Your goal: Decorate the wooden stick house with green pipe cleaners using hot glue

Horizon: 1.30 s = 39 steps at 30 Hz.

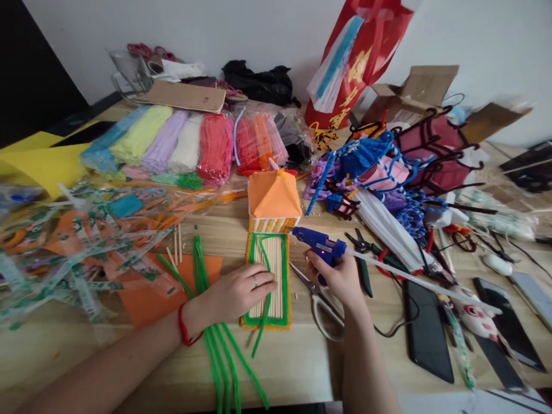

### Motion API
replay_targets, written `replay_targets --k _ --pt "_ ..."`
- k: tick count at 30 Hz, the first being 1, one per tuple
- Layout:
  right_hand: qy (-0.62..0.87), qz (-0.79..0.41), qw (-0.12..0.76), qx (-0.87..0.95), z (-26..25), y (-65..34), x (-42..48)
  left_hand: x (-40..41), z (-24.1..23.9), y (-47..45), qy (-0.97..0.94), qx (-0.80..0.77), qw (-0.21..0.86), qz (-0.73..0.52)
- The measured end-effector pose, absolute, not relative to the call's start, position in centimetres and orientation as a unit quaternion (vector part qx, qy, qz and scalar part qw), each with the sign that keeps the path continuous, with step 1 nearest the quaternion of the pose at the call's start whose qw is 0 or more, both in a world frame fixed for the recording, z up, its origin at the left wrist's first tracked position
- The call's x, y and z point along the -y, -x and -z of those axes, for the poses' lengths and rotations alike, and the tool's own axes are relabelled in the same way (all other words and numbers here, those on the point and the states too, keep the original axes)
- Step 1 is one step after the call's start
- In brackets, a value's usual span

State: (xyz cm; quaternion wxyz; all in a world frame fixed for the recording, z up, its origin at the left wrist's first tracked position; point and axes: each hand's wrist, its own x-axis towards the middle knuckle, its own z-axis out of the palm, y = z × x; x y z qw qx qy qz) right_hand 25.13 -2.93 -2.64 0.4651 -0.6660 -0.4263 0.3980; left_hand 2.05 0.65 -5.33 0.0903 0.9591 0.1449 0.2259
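My left hand (246,287) lies over a flat panel of pale wooden sticks (278,310), its fingers together and pressing a loose green pipe cleaner (260,333) against it. Green and orange pipe cleaners edge the panel. In my right hand (338,277) is a blue hot glue gun (317,241), its nozzle pointing left at the panel's far right corner. A long clear glue stick (401,269) sticks out of the gun's back. Just beyond the panel stands a small house with an orange roof (275,195) and yellow-and-white striped walls.
Scissors (321,310) lie right of the panel, with pliers (364,270) farther right. Green pipe cleaners (224,356) lie under my left wrist. Bundled pipe cleaners (159,141), a red bag (345,75) and plastic wrappers (81,259) surround the workspace. A black phone (426,328) lies right.
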Motion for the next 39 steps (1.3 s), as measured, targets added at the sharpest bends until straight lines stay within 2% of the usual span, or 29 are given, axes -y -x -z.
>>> replay_targets --k 6,13,18,39 --pt "0.658 -0.418 0.402 0.480 3.3 -24.0 2.7 -0.4 5.2 -2.0 -0.958 -0.130 0.115 -0.229" --pt "0.684 -0.310 0.347 0.562 2.9 -22.6 1.5 -0.2 5.7 -2.0 -0.948 -0.148 0.125 -0.251" --pt "0.702 -0.291 0.289 0.582 3.1 -21.5 0.2 -0.3 6.4 -1.9 -0.940 -0.173 0.135 -0.262" --pt "0.709 -0.289 0.285 0.577 3.6 -21.7 -0.4 -0.5 6.4 -1.8 -0.935 -0.193 0.148 -0.260"
